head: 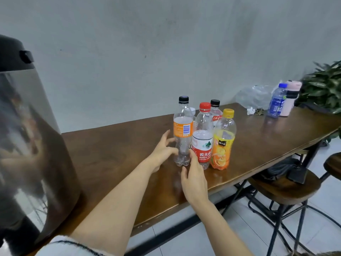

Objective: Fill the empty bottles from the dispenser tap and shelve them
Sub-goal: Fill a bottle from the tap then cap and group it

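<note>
Four capped bottles stand bunched on the table [110,145], well right of the dispenser [27,126]. Our left hand [163,147], fingers spread and fairly straight, touches the orange bottle [181,137] low down; our right hand [193,175], fingers relaxed and gripping nothing, reaches the red bottle [202,145] at its base

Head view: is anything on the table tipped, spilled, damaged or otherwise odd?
Nothing serious. The orange-label bottle, red-label bottle and yellow-capped bottle stand upright and capped; no spill shows on the table. Only the far end is untidy: crumpled white paper beside a crumpled clear bag.
</note>
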Tool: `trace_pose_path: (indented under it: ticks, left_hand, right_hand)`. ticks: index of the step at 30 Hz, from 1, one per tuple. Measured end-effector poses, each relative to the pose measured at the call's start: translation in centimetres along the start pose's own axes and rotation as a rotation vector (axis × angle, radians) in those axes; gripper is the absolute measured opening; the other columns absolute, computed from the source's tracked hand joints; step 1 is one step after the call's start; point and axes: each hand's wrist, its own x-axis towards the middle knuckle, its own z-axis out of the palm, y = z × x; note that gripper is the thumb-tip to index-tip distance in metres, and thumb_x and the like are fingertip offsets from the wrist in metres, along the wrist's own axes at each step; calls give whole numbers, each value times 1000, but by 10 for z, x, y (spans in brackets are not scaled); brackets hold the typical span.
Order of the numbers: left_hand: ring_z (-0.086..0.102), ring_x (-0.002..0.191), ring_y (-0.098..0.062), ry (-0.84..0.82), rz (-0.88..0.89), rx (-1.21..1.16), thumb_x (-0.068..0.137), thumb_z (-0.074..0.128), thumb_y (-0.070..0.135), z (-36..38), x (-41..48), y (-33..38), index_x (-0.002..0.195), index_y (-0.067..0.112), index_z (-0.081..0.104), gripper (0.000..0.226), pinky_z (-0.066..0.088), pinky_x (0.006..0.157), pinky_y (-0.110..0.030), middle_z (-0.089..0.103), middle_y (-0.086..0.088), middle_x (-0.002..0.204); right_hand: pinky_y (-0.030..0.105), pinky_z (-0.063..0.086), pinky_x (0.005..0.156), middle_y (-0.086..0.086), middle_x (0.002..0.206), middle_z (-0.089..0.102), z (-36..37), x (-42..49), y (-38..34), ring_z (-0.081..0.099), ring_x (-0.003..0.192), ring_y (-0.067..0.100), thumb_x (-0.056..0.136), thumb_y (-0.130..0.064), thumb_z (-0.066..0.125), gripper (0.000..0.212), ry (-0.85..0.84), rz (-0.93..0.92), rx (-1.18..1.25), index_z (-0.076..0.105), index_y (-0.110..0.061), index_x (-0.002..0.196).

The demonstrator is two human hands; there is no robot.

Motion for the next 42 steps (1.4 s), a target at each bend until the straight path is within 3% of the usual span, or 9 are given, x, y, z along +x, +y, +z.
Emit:
trace_pose_path:
  ticks: [4, 6, 10, 19, 25, 29, 32, 38, 42]
  left_hand:
    - [56, 98, -10, -55, 35, 28, 79, 60, 3, 0, -2, -1, 132, 18, 50, 56, 44, 84, -20, 59, -5, 106]
    - [59, 97, -14, -70, 48, 50, 69, 62, 15, -2, -7, -4, 116, 7, 59, 47, 48, 85, -19, 60, -8, 107]
    - [65, 100, -3, -71, 68, -4, 87, 65, 2, -10, -28, -11, 123, 15, 60, 38, 49, 75, -9, 68, -2, 117]
    - [68, 99, -10, 322, 226, 82, 72, 88, 33, -46, -137, -13, 116, 30, 62, 52, 54, 92, -37, 73, 9, 102]
    - [67, 100, -3, 393, 163, 113, 69, 89, 32, -61, -230, -14, 113, 30, 62, 52, 53, 92, -30, 73, 14, 103]
    - [65, 105, 1, 357, 197, 143, 65, 91, 37, -69, -282, -25, 130, 33, 53, 76, 51, 93, -25, 70, 21, 112]
    - [66, 104, -2, 385, 191, 168, 56, 87, 50, -77, -311, -35, 130, 31, 53, 83, 53, 94, -31, 70, 17, 112]
    - [61, 106, 6, 398, 186, 300, 61, 83, 38, -89, -354, -59, 128, 40, 48, 76, 46, 89, -15, 66, 26, 112]
    - [58, 114, 4, 429, 194, 284, 68, 84, 29, -84, -371, -72, 130, 43, 43, 76, 47, 96, -22, 63, 21, 123]
  right_hand:
    - [35, 49, 99, -5, 152, 39, 4, 3, 1, 42, 135, 16, 99, -18, 53, 73, -13, 12, 1, 8, -31, 156]
    - [35, 48, 97, -3, 147, 45, 5, 4, 1, 44, 131, 16, 98, -20, 52, 73, -15, 12, -13, 8, -32, 155]
    - [31, 43, 96, -8, 141, 51, 3, -2, -6, 43, 129, 13, 100, -25, 50, 67, -32, -55, -14, 13, -30, 155]
    - [31, 47, 87, -16, 117, 62, -15, -42, -55, 54, 108, 9, 102, -21, 43, 49, -170, -284, -6, 33, -41, 146]
    - [40, 50, 77, -9, 99, 68, -45, -64, -120, 62, 91, 16, 103, -42, 36, 29, -139, -412, 83, 54, -32, 123]
    - [42, 49, 67, -8, 70, 62, -65, -82, -171, 61, 72, 18, 97, -59, 23, 46, -125, -537, 111, 57, -27, 99]
    - [34, 38, 60, -7, 60, 52, -70, -98, -202, 55, 68, 21, 84, -78, 12, 65, -108, -598, -139, 48, -25, 75]
    - [33, 34, 62, -1, 67, 46, -54, -128, -231, 51, 75, 27, 88, -78, 27, 64, -208, -548, -464, 46, -21, 65]
    - [33, 34, 63, 1, 71, 48, -37, -154, -232, 60, 84, 32, 96, -65, 32, 56, -222, -542, -434, 54, -19, 73]
